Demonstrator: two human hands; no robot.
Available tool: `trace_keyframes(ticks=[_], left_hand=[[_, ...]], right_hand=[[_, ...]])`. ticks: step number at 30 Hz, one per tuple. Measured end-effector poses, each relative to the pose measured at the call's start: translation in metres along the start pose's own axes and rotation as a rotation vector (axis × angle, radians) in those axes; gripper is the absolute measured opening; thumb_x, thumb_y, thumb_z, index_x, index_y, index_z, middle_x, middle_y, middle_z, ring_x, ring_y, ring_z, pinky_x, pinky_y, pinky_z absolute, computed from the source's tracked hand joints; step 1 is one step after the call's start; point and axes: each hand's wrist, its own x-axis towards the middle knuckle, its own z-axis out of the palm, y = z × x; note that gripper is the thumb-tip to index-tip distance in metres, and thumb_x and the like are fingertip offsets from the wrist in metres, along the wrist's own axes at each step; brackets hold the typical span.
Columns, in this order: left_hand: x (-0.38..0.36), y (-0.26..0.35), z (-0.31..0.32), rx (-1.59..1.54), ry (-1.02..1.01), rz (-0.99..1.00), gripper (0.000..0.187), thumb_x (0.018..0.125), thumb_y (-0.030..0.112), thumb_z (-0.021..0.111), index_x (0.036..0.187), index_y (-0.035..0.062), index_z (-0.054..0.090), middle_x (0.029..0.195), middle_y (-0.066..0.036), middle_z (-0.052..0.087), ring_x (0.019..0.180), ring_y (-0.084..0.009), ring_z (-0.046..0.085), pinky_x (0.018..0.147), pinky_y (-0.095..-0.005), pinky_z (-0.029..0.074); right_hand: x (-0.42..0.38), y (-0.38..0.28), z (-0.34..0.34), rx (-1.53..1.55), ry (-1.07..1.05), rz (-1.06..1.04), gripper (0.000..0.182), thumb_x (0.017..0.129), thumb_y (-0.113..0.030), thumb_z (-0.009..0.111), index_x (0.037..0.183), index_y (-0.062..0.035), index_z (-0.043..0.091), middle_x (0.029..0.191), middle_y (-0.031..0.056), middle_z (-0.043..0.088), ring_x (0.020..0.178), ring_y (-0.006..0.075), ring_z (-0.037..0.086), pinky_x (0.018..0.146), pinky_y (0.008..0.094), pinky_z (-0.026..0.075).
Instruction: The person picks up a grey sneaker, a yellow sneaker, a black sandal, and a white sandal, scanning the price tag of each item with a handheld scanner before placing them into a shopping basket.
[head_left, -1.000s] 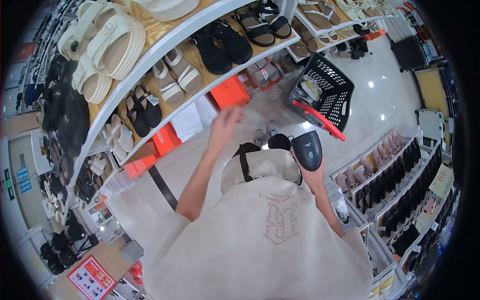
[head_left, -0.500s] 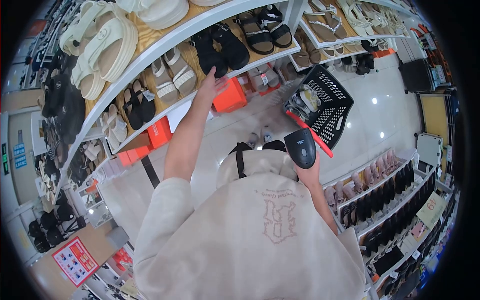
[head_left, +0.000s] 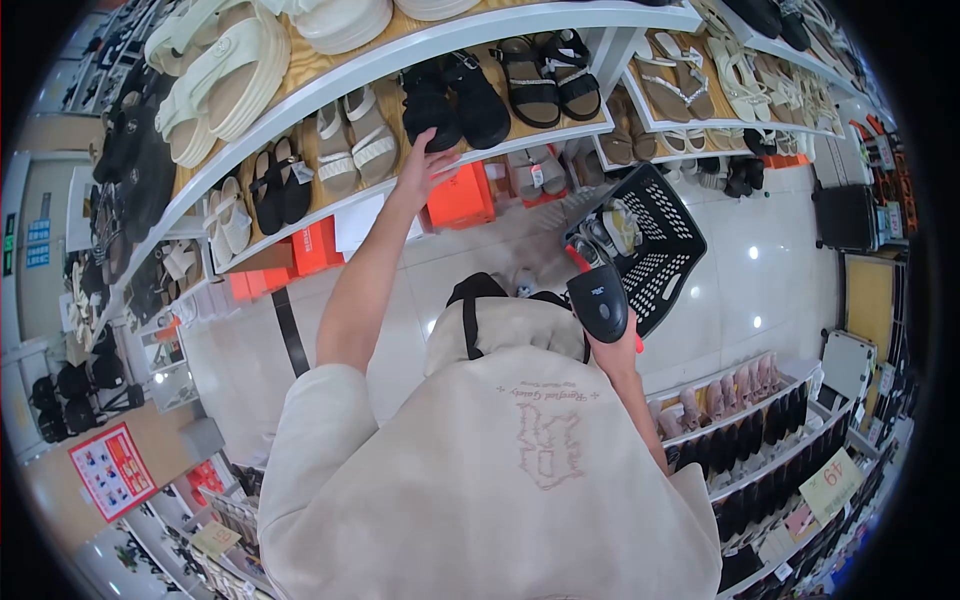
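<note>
My left hand (head_left: 424,172) reaches to the shelf edge with its fingers apart. One fingertip overlaps the toe of a black sandal (head_left: 430,112), the left one of a pair. My right hand (head_left: 618,348) is closed around a black barcode scanner (head_left: 598,303); its grip is mostly hidden. Beside the scanner shows the red handle (head_left: 576,257) of a black shopping basket (head_left: 672,235), its other end at the same hand. Light-coloured shoes (head_left: 620,228) lie inside the basket.
Sandals line the curved wooden shelf (head_left: 300,95). Below it stand orange shoeboxes (head_left: 462,196) and a white box (head_left: 358,222). At lower right is another rack (head_left: 735,400) with rows of shoes and a price sign (head_left: 831,485). A silver case (head_left: 848,362) stands at the right.
My view has shifted slightly. The left hand stays by the black sandal, its fingers less blurred. The scanner now covers more of the red basket handle.
</note>
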Motion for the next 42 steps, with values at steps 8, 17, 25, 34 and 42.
trace_keyframes(ticks=[8,17,25,34,42], left_hand=[[-0.156,-0.023,-0.006,-0.159,-0.062,0.243,0.069,0.094,0.041,0.055,0.145,-0.0019,0.037,0.144,-0.019,0.052,0.131,-0.0316,0.054,0.112,-0.0487,0.042],[-0.265,-0.053,-0.034,-0.138,-0.244,0.267,0.093,0.07,0.034,0.068,0.146,-0.0089,0.036,0.139,-0.02,0.055,0.123,-0.0315,0.06,0.102,-0.0498,0.052],[-0.275,-0.058,-0.034,0.078,-0.342,0.24,0.087,0.068,0.03,0.073,0.141,-0.01,0.045,0.131,-0.014,0.061,0.116,-0.0199,0.061,0.102,-0.031,0.045],[-0.275,-0.016,0.038,0.728,0.092,0.516,0.042,0.093,0.011,0.065,0.13,-0.0031,0.05,0.116,-0.015,0.066,0.108,-0.0173,0.061,0.097,-0.032,0.046],[-0.265,-0.024,0.074,0.603,0.141,0.544,0.038,0.092,0.008,0.067,0.126,-0.0035,0.053,0.105,-0.012,0.068,0.097,-0.0143,0.064,0.09,-0.0294,0.05]], right_hand=[[0.023,0.032,-0.006,-0.039,-0.159,0.059,0.037,0.076,0.003,0.072,0.113,0.0047,0.063,0.1,0.0101,0.07,0.089,0.0174,0.065,0.087,0.0303,0.05],[0.089,-0.055,0.007,0.54,-0.232,0.291,0.04,0.095,-0.01,0.067,0.131,0.0022,0.055,0.122,0.0132,0.066,0.103,0.0213,0.066,0.086,0.0337,0.055],[0.101,-0.091,0.017,0.775,-0.236,0.102,0.05,0.097,-0.016,0.065,0.142,-0.0022,0.05,0.139,0.0098,0.058,0.118,0.0172,0.06,0.092,0.0317,0.053],[0.086,-0.07,0.023,0.444,0.033,0.094,0.042,0.091,-0.022,0.076,0.127,-0.0046,0.063,0.119,0.0027,0.066,0.105,0.0136,0.059,0.095,0.0293,0.045],[0.08,-0.041,0.026,0.433,0.279,0.196,0.035,0.089,-0.024,0.078,0.116,-0.005,0.066,0.107,0.0015,0.066,0.097,0.0122,0.058,0.085,0.0291,0.045]])
